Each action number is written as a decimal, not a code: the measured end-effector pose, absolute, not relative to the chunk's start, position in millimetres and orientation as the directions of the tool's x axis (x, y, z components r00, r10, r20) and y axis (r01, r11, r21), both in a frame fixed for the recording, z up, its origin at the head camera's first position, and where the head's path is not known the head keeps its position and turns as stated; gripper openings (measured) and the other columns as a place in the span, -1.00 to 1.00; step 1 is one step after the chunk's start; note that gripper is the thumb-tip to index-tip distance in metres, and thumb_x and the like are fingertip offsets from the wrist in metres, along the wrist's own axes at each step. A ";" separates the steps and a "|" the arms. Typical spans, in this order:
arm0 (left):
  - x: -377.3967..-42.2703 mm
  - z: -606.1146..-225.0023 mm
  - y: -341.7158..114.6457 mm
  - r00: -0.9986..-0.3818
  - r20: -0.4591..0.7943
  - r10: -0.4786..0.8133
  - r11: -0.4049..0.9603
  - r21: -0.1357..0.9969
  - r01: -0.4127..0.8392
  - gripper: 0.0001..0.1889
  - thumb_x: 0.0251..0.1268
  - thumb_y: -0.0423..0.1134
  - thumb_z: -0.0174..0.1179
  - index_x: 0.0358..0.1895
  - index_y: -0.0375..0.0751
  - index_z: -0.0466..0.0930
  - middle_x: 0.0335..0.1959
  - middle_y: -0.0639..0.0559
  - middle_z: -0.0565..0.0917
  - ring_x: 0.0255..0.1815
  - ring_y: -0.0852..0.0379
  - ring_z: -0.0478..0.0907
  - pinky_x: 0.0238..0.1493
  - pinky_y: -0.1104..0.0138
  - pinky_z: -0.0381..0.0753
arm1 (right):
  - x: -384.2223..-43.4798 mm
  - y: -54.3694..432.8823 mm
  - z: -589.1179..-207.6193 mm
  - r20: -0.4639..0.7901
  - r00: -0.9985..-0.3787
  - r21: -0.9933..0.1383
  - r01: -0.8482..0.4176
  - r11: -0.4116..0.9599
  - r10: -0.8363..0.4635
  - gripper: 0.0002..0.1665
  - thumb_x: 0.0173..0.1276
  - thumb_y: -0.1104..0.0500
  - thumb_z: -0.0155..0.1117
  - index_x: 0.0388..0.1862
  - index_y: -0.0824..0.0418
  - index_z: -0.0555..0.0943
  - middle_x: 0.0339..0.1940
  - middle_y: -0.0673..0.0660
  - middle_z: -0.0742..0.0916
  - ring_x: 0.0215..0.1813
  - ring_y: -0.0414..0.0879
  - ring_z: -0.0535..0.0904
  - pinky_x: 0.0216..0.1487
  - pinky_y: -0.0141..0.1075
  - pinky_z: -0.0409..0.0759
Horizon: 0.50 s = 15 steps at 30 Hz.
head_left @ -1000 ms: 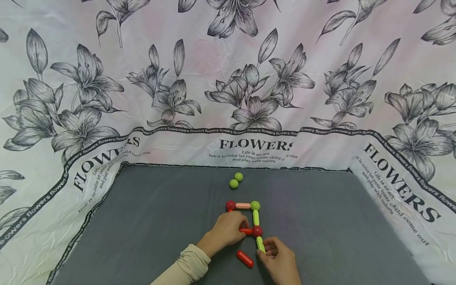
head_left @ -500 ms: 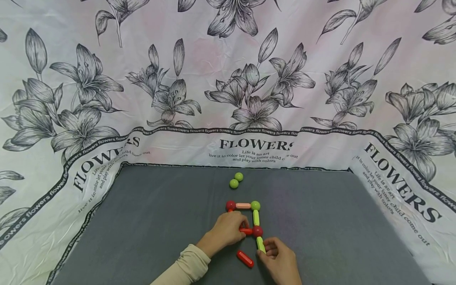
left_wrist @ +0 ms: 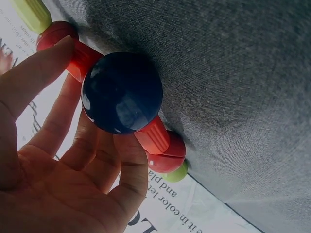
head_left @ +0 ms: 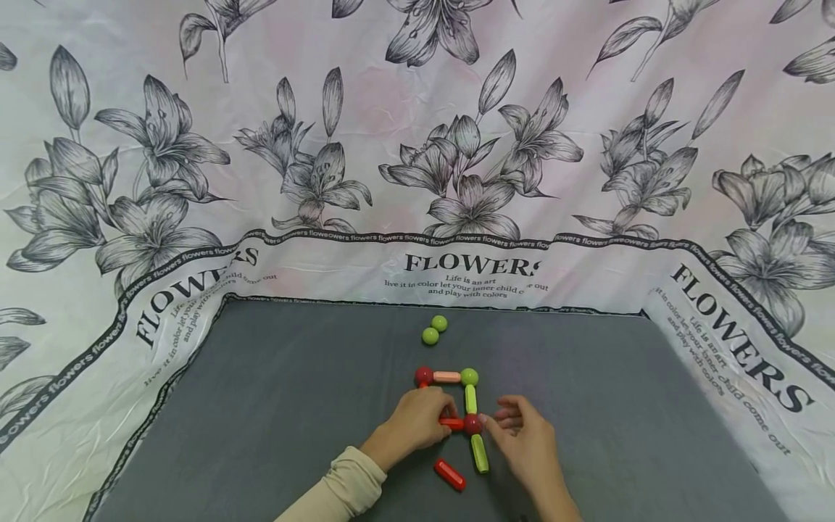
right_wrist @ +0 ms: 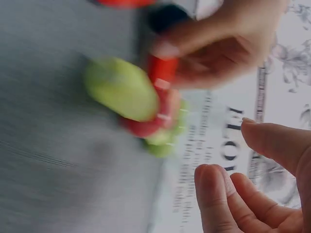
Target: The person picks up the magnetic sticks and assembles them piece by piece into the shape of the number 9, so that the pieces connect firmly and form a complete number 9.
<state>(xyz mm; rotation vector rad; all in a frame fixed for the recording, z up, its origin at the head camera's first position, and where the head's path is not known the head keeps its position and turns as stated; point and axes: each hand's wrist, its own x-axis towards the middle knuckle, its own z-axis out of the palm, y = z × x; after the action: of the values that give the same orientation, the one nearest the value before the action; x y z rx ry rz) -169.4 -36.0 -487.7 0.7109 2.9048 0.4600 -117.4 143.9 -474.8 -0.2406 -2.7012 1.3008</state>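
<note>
My left hand pinches a short red rod of a ball-and-rod building toy, its fingers behind a dark blue ball. That rod joins the blue ball to a red ball. From the red ball, one yellow-green rod runs up to a green ball, and another yellow-green rod points toward me. A pink rod links the green ball to a second red ball. My right hand is beside the near red ball, thumb and fingers apart, holding nothing; contact cannot be told.
A loose red rod lies in front of the frame of rods. Two green balls sit together farther back on the grey table. Behind hangs a flower-print cloth.
My right hand has let go of the lower yellow-green rod and moved up and right, beside the red ball. The left hand stays in place.
</note>
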 end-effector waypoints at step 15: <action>-172.5 -489.1 -37.8 -0.871 -0.045 0.489 0.818 0.370 0.440 -0.83 0.05 -0.17 0.50 -0.26 0.06 0.76 -0.51 0.23 0.55 -0.52 0.35 0.35 -0.46 0.43 0.35 | -207.4 120.0 -424.9 0.175 -0.984 -0.780 -0.116 0.614 0.036 -0.51 0.28 0.06 0.47 0.11 0.25 0.60 -0.05 0.26 0.76 -0.04 0.07 0.71 0.03 -0.07 0.67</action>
<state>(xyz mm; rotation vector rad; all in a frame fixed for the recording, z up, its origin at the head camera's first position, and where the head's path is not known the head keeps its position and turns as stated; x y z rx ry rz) -172.5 -37.8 -489.1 0.7350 2.8631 0.5315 -207.4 120.0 -424.9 0.0670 -2.6640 1.3065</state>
